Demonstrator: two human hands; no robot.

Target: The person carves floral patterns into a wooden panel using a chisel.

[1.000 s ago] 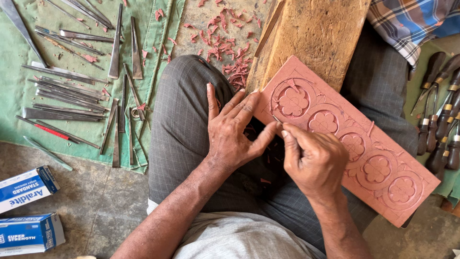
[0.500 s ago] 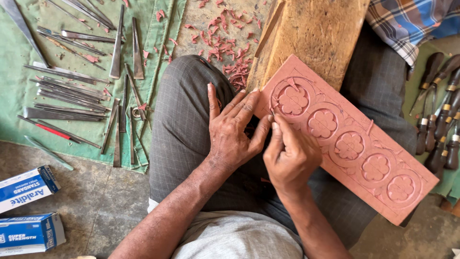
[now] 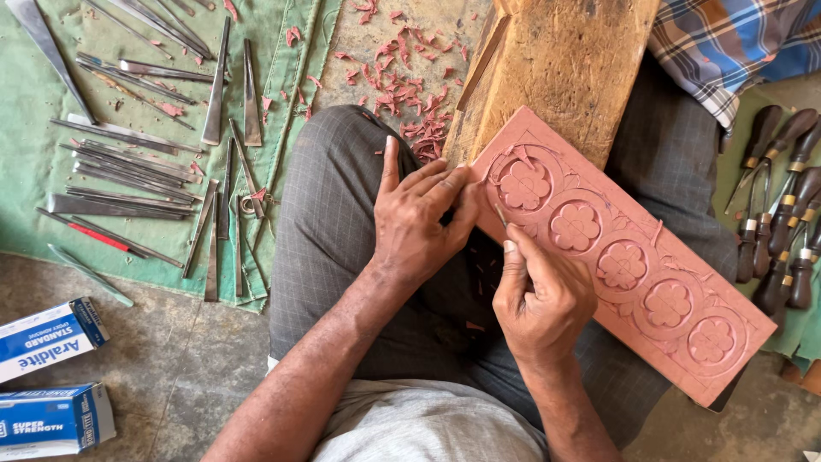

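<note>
left hand (image 3: 419,224): we rest it on our lap at the near end of the panel, fingers spread loosely and flat, fingertips touching the panel's edge; it grips nothing.
right hand (image 3: 540,295): our fingers are curled tight around a thin carving tool (image 3: 499,216), thumb pressed along it, its tip meeting the panel beside the first flower.
carved panel (image 3: 650,257): a long reddish-pink slab with five round flower medallions in a row, lying slantwise across our lap, its far end propped against the wooden block.
wooden block (image 3: 564,68): rough pale timber, just behind the panel.
trousers (image 3: 342,231): grey checked cloth under both our hands.
shavings (image 3: 402,85): reddish chips scattered on the ground and on the green cloth near our knee.
green cloth (image 3: 34,162): spread on our left, covered with many slim metal chisels (image 3: 128,162) laid side by side.
wooden-handled tools (image 3: 782,214): a cluster with dark handles on our right, well apart from the hands.
blue and white boxes (image 3: 51,376): two, on the concrete floor at the lower left.
</note>
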